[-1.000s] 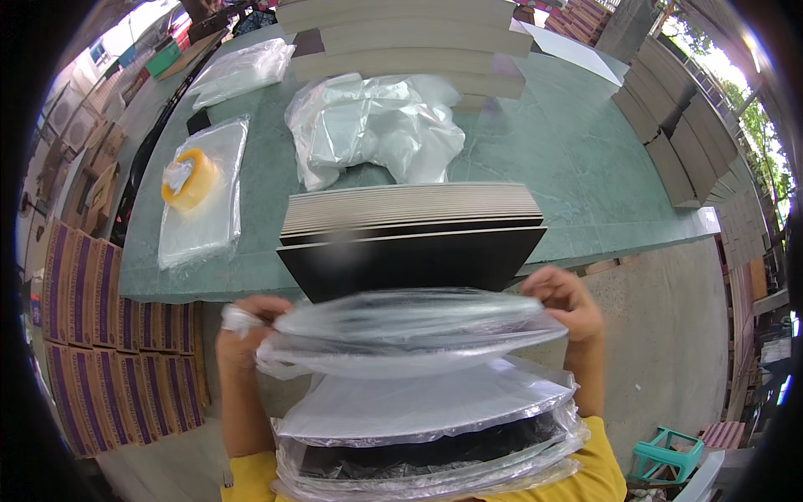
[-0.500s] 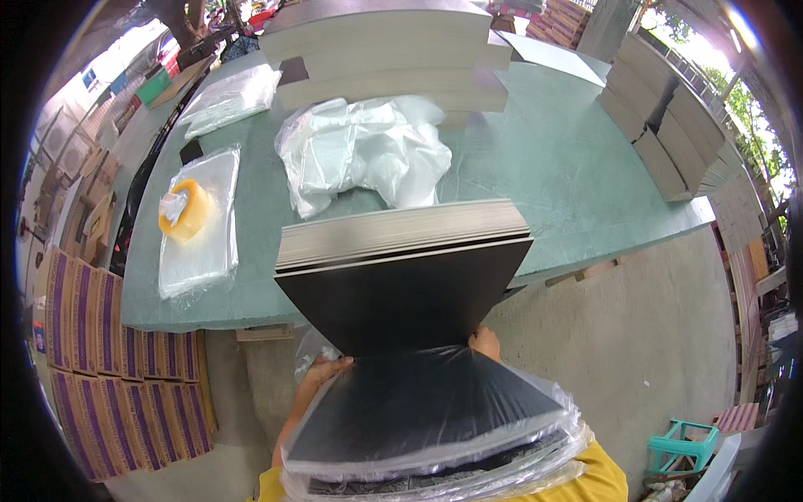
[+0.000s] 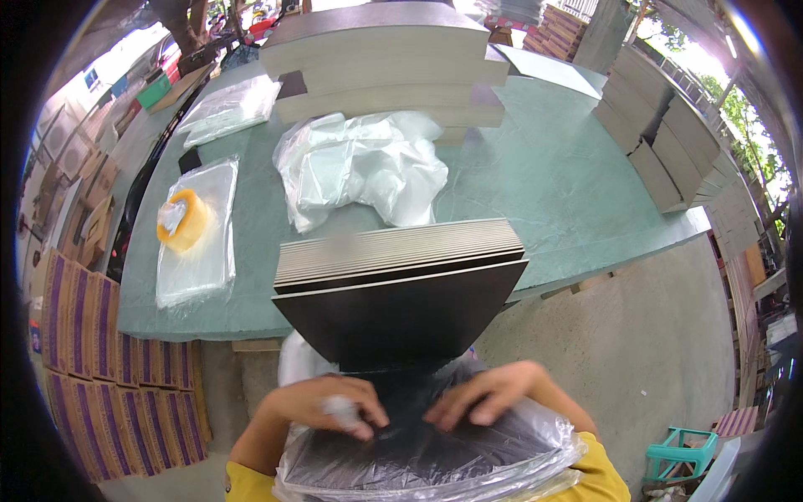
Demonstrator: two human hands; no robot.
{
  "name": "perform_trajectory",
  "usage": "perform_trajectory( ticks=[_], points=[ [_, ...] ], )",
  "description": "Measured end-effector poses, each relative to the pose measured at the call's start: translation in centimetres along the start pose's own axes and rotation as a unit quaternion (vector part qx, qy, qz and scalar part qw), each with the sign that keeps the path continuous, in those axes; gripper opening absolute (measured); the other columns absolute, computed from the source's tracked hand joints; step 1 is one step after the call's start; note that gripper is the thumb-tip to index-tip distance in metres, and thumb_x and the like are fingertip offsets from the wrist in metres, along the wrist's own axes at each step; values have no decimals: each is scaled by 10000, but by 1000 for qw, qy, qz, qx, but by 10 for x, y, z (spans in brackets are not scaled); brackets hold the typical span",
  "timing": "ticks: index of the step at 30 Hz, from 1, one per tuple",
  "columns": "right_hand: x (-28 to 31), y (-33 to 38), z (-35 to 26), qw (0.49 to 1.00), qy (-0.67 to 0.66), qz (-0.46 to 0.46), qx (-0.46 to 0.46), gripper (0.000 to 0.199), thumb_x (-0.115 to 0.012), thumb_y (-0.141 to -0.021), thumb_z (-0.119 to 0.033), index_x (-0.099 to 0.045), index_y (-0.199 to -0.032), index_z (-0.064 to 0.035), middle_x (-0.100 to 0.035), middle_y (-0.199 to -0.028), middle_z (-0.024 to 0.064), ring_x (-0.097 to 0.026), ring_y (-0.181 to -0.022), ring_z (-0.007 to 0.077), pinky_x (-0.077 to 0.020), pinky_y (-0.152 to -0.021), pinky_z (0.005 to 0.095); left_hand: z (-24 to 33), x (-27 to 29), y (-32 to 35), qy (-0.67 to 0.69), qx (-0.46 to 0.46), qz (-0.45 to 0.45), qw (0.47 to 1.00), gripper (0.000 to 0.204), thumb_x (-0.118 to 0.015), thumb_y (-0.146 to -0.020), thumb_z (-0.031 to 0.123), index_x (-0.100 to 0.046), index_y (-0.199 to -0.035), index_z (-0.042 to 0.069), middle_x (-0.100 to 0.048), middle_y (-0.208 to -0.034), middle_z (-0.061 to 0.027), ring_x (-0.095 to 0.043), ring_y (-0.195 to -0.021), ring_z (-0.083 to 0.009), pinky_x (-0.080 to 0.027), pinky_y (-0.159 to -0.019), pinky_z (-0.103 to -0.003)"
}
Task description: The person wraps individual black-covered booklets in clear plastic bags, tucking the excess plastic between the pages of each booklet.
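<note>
A thick stack of black-faced boards with pale edges [image 3: 397, 314] stands in front of me, its far end at the near edge of the green table. Its near end is inside a clear plastic bag [image 3: 368, 462] that lies against my front. My left hand [image 3: 330, 403] rests on the bag with its fingers stretched, one carrying a pale wrap. My right hand [image 3: 489, 391] is opposite, fingers spread on the film and slightly blurred. Neither hand grips anything. Whether the boards touch the table I cannot tell.
On the green table [image 3: 552, 167] lie crumpled plastic [image 3: 364, 167], flat clear bags [image 3: 196, 272] and a yellow tape roll [image 3: 186, 222]. Tall board stacks [image 3: 376, 63] stand at the back, others [image 3: 661, 134] at right. Cartons [image 3: 125, 402] are piled left; a teal stool [image 3: 679, 453] stands lower right.
Both hands have let go of the bag's edges beside the boards and come nearer to me, on top of the film. The boards have shifted slightly toward me.
</note>
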State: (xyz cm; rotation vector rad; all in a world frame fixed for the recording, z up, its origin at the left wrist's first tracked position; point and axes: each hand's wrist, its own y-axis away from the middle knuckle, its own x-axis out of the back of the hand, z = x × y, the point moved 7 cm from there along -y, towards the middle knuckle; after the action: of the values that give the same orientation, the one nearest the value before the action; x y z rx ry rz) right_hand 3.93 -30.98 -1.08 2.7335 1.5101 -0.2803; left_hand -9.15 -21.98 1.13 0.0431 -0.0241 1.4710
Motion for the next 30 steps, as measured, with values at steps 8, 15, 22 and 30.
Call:
perform_trajectory(
  ticks=[8, 15, 22, 30],
  points=[
    [43, 9, 175, 938, 70, 79, -331, 606, -492, -804, -485, -449, -1191, -21, -391, -1258, 178, -346, -1184, 262, -263, -975, 318, -181, -4, -6, -218, 236, 43, 946, 215, -572, -767, 175, -579, -953, 70, -583, -945, -131, -555, -899, -285, -423, -773, -337],
    [32, -85, -24, 985, 80, 84, -128, 495, -611, -750, -363, -499, -1054, 11, -527, -1054, 159, -489, -996, 238, -383, -846, 329, 69, 30, -62, -217, -97, 364, 901, 261, -640, -698, 83, -571, -946, 43, -524, -759, -99, -523, -663, -224, -429, -596, -307],
    [52, -56, -7, 905, 12, 414, 95, 169, -575, -762, -119, -576, -871, 10, -589, -791, 22, -505, -755, 66, -418, -664, 243, 43, 29, -29, -176, -40, 437, 881, 594, -696, -622, 128, -452, -1143, -22, -550, -951, -158, -562, -829, -214, -449, -731, -288],
    [55, -24, -41, 840, -1, 526, 135, 203, -655, -741, -122, -568, -891, -15, -557, -784, -9, -486, -733, 41, -405, -637, 203, 22, 26, -27, -138, 29, 404, 904, 450, -725, -649, 180, -517, -993, -23, -557, -965, -153, -542, -864, -156, -434, -697, -262]
  ],
)
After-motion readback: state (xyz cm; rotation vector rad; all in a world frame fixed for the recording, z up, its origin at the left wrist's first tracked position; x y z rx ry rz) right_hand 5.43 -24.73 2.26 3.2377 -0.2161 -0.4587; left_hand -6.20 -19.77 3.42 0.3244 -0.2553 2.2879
